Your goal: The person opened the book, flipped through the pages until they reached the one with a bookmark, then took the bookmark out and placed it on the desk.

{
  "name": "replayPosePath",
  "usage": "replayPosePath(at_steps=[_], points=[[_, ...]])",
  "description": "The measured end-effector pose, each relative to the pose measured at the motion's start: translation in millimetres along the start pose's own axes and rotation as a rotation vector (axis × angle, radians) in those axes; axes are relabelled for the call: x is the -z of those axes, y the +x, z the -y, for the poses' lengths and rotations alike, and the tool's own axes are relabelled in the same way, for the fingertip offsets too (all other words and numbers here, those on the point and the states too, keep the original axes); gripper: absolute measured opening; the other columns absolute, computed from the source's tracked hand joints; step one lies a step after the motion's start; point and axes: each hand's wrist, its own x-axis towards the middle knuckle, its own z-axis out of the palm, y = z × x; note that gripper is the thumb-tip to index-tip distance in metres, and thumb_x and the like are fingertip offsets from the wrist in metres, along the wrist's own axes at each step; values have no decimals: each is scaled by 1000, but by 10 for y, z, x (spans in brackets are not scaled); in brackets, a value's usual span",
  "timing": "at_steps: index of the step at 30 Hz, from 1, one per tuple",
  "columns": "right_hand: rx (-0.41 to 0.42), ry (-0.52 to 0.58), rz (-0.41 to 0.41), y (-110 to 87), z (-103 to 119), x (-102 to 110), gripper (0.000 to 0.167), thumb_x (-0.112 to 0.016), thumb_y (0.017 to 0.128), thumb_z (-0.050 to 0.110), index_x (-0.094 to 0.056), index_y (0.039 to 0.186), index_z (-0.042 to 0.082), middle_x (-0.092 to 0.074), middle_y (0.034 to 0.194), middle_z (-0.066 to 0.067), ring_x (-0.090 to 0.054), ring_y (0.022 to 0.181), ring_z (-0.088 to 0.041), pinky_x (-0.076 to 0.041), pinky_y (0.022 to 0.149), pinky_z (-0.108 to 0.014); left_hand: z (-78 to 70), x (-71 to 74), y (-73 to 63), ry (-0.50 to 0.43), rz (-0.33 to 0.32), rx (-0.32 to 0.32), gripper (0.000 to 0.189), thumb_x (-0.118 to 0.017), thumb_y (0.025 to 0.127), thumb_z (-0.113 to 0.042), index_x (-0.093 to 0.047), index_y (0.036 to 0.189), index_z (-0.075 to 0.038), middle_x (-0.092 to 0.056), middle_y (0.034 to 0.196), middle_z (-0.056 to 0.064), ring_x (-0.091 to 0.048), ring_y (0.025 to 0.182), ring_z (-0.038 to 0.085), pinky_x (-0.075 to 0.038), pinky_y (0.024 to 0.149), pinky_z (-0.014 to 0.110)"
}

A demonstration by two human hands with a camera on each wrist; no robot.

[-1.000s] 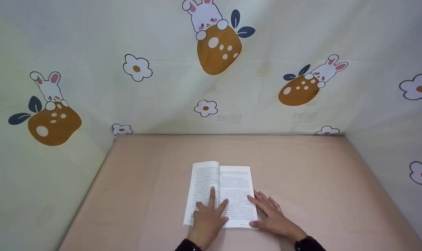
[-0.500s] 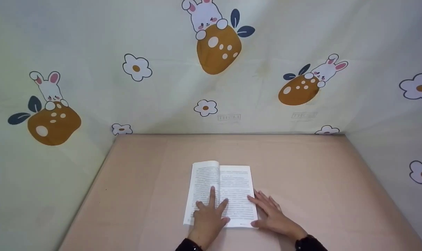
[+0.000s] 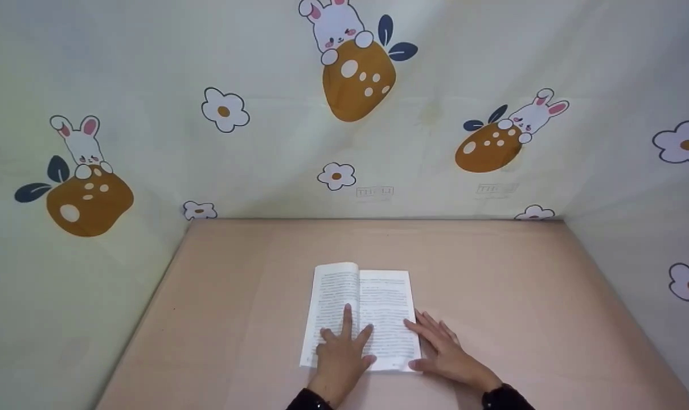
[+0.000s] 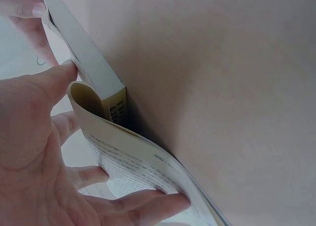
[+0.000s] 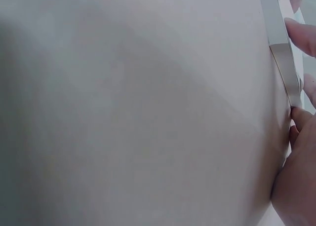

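An open paperback book (image 3: 385,302) with printed text lies on the table, its left pages bulging up near the fold. My left hand (image 3: 340,361) is spread over the fold, its longest finger along the left page and its thumb on the right page's lower part. In the left wrist view the left pages curl up beside the yellowish spine (image 4: 117,106), and the fingers (image 4: 165,206) press the left page. My right hand (image 3: 450,359) rests at the book's right edge, thumb and forefinger on the page margin, other fingers stretched beside the edge.
A pinkish-beige tabletop (image 3: 219,296) surrounds the book. Behind it and on both sides hangs a pale cloth (image 3: 265,159) printed with rabbits and flowers. Dark sleeves (image 3: 309,400) cover both wrists.
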Motion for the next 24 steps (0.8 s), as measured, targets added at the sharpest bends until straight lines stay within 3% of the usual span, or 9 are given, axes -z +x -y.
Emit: replayPosePath(at_steps=[8, 15, 19, 24], points=[[-2, -45, -28, 7, -29, -31, 77, -67, 82, 38, -32, 146, 16, -14, 155, -19, -4, 141, -43, 7, 108, -58, 1, -3, 19, -41, 39, 15, 61, -52, 78, -63, -50, 133, -36, -29, 151, 15, -52, 106, 54, -55, 65, 50], [-63, -65, -52, 8, -19, -47, 97, -70, 79, 41, -12, 150, 9, -15, 153, -23, -6, 141, -43, 5, 109, -57, 3, 10, -6, -61, 21, 14, 83, -52, 62, -77, -50, 133, -33, -29, 150, 17, -52, 104, 55, -55, 63, 49], [-58, -72, -70, 1, -12, -59, 98, -69, 79, 41, -12, 149, 5, -14, 153, -24, -7, 141, -43, 4, 109, -56, 11, 14, -15, -65, 20, -1, 92, -52, 57, -80, -49, 134, -32, -28, 150, 19, -51, 104, 56, -55, 63, 49], [-14, -69, -76, 11, -37, -71, 92, -68, 80, 39, -18, 148, 3, -17, 153, -23, -8, 141, -43, 4, 109, -55, 15, -14, -19, -59, -14, -11, 89, -56, 57, -79, -51, 133, -32, -31, 149, 19, -53, 102, 54, -55, 59, 46]])
